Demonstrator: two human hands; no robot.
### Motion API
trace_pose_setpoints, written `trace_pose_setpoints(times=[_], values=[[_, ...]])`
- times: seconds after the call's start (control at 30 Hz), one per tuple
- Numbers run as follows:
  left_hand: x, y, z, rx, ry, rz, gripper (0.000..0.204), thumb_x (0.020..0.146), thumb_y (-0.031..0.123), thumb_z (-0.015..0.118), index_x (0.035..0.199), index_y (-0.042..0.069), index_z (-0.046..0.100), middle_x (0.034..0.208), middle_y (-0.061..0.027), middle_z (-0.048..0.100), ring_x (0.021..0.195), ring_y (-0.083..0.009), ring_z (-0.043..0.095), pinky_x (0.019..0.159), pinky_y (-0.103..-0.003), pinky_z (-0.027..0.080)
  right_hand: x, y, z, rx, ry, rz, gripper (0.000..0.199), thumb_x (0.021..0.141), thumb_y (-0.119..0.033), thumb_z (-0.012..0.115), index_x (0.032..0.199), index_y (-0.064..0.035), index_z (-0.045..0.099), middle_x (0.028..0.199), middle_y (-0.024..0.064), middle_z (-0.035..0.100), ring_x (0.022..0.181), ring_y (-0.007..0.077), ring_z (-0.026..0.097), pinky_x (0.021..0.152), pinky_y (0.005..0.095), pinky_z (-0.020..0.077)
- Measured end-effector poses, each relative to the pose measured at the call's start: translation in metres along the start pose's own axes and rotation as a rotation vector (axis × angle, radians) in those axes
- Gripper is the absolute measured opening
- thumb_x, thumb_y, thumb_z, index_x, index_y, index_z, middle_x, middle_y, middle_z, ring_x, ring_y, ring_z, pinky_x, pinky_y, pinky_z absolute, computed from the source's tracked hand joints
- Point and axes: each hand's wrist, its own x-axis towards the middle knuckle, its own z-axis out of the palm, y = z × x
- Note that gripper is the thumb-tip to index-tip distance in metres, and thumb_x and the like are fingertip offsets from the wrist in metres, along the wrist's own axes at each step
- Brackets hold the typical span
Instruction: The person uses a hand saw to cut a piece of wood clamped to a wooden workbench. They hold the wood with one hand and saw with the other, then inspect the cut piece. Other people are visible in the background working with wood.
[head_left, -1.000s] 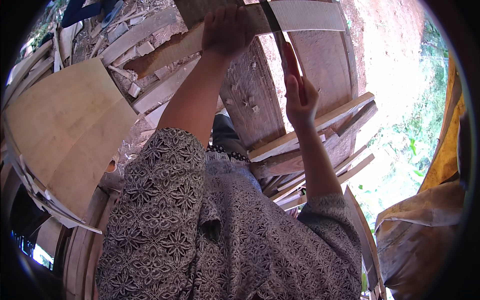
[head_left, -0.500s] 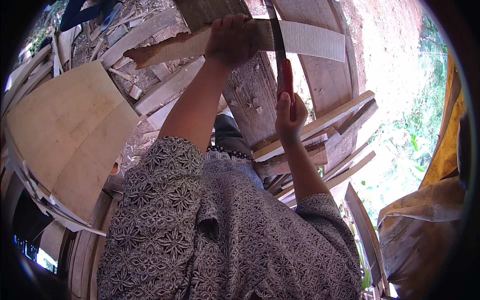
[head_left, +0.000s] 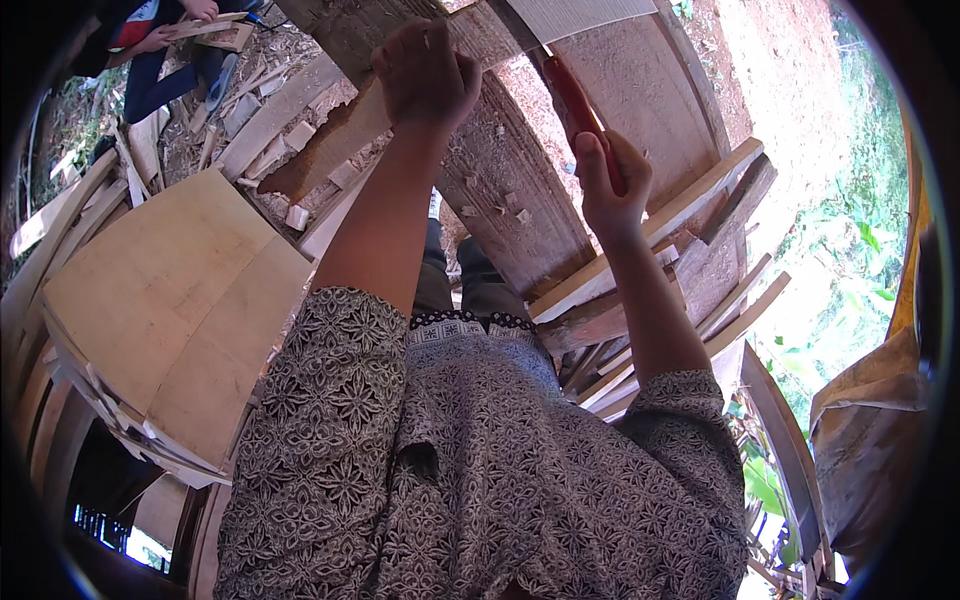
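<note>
My left hand (head_left: 428, 75) is closed on a thin pale board (head_left: 490, 35), pressing it down across a thick plank. The board's left end (head_left: 325, 150) is brown and jagged; its right end runs up to the top edge of the view. In my right hand (head_left: 612, 180) is the red handle (head_left: 575, 95) of a long, dark-bladed tool. The blade (head_left: 515, 22) slants up and left across the board, to the right of my left hand. Its tip is out of view, and whether it is a saw or a knife I cannot tell.
Small wood chips lie on the thick plank (head_left: 515, 190). A large pale plywood stack (head_left: 165, 300) stands at left. Wooden strips (head_left: 700, 205) jut out at right, near a brown tarp (head_left: 870, 430). At the upper left, another person's hands (head_left: 155, 38) hold wood pieces.
The view has shifted, with the board now higher in it. The tool's handle has tilted, its lower end swinging right, and my right hand sits farther from my left. Another person's hands have come into view.
</note>
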Motion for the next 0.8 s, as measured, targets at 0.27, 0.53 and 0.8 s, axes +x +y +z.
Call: trace_pose_setpoints(times=[0.27, 0.53, 0.8], values=[[0.007, 0.004, -0.008, -0.068, -0.024, -0.031, 0.047, 0.088, 0.037, 0.058, 0.128, 0.011, 0.059, 0.13, -0.0165, 0.057, 0.124, -0.0371, 0.054, 0.106, -0.054, 0.04, -0.003, 0.017, 0.003, -0.041, 0.002, -0.06, 0.043, 0.1, -0.032, 0.071, 0.07, -0.0031, 0.058, 0.057, 0.0005, 0.047, 0.055, 0.0089, 0.042, 0.051, 0.0316, 0.0335], [0.005, 0.007, -0.001, 0.008, 0.031, -0.033, 0.05, 0.088, 0.042, 0.059, 0.131, 0.016, 0.058, 0.123, -0.0154, 0.057, 0.117, -0.0365, 0.056, 0.101, -0.054, 0.043, -0.007, 0.004, -0.002, -0.089, -0.07, 0.027, 0.042, 0.101, -0.032, 0.069, 0.073, -0.0032, 0.059, 0.057, 0.0018, 0.048, 0.055, 0.0093, 0.042, 0.051, 0.0321, 0.0353], [0.015, -0.001, 0.0, 0.097, -0.03, 0.048, 0.044, 0.083, 0.043, 0.059, 0.115, 0.013, 0.058, 0.115, -0.0147, 0.056, 0.109, -0.0363, 0.057, 0.091, -0.055, 0.045, -0.014, 0.008, -0.026, -0.151, -0.136, 0.106, 0.04, 0.1, -0.033, 0.07, 0.076, -0.0041, 0.057, 0.06, 0.0023, 0.048, 0.058, 0.0099, 0.042, 0.053, 0.0321, 0.0351]])
